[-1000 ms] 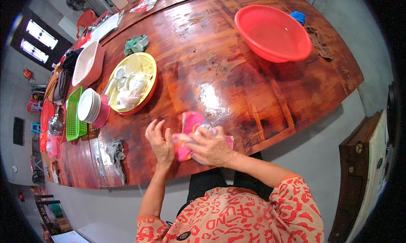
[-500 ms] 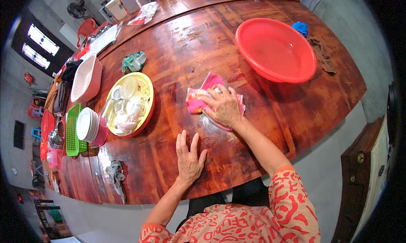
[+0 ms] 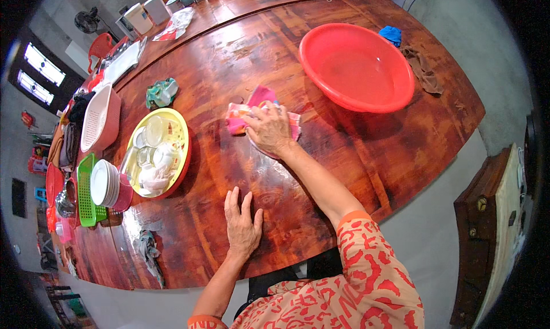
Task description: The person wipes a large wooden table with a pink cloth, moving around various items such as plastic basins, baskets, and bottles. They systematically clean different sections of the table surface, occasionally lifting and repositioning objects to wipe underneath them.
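A crumpled pink patterned cloth (image 3: 236,122) lies on the glossy reddish-brown wooden table (image 3: 229,57). My right hand (image 3: 270,129) presses down on it, fingers bent over its folds. Nearer the table's front edge, my left hand (image 3: 244,228) rests palm-down with fingers stretched out and nothing in it. To its left stands a yellow strainer basket (image 3: 184,138) set in a red basin, holding glass and pale dishes. A large red basin (image 3: 355,71) sits beyond my right hand, to the right.
At left are stacked white plates (image 3: 103,183), a green basket (image 3: 87,191) and a pink-and-white basket (image 3: 102,120). A grey rag (image 3: 149,251) lies near the front edge. Beside the large basin are a blue cloth (image 3: 391,35) and a brown cloth (image 3: 424,72). A green bundle (image 3: 161,93) lies behind the strainer.
My right hand has slid the pink cloth slightly away and to the left across the table. My left hand stays in about the same spot. The whole view has shifted a little.
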